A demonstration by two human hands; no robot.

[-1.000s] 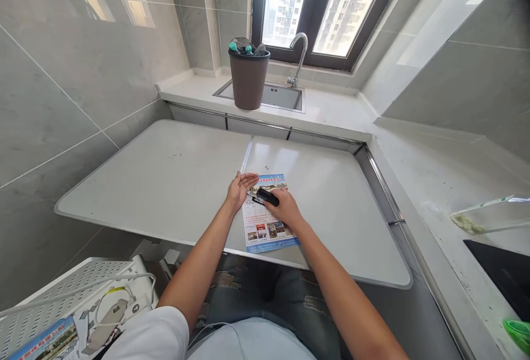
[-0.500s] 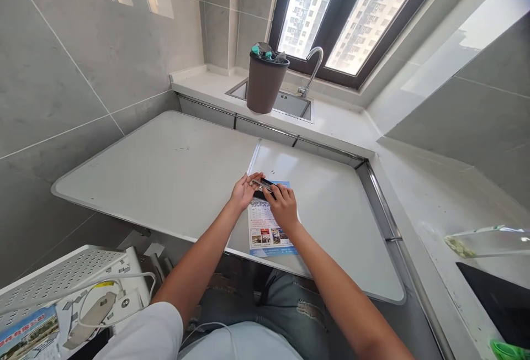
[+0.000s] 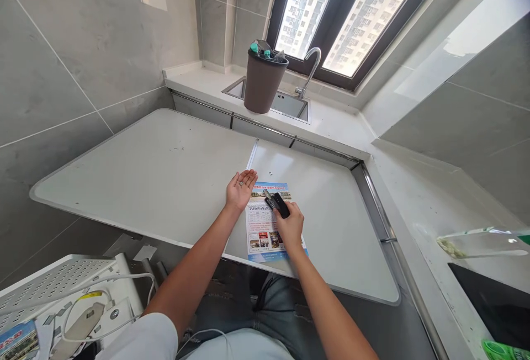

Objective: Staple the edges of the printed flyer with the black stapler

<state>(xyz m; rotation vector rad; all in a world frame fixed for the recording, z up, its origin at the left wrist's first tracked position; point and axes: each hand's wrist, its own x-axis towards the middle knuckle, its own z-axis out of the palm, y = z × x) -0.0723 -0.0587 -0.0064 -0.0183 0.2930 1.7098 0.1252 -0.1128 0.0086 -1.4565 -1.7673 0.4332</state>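
My right hand (image 3: 291, 225) grips a black stapler (image 3: 279, 204), its metal part jutting out at the far left end. The stapler is over a printed flyer (image 3: 265, 225) lying on the white folding table (image 3: 136, 167). Palm up, my left hand (image 3: 241, 190) is held out with its fingers stretched, left of the flyer's top. Something tiny and shiny shows at the base of its fingers, too small to name for sure. A couple of tiny dark bits (image 3: 270, 173) lie on the table just beyond the flyer.
Beyond the table, a brown bin (image 3: 265, 81) with bottles in it stands at the sink (image 3: 296, 107), beside a faucet (image 3: 314, 70). A white perforated basket (image 3: 62, 274) with cables is at lower left. A metal rail (image 3: 375, 197) borders the right counter.
My hands have moved apart. My right hand has drawn the stapler back toward me, away from my left palm, and the flyer's top shows now. The view has shifted slightly.
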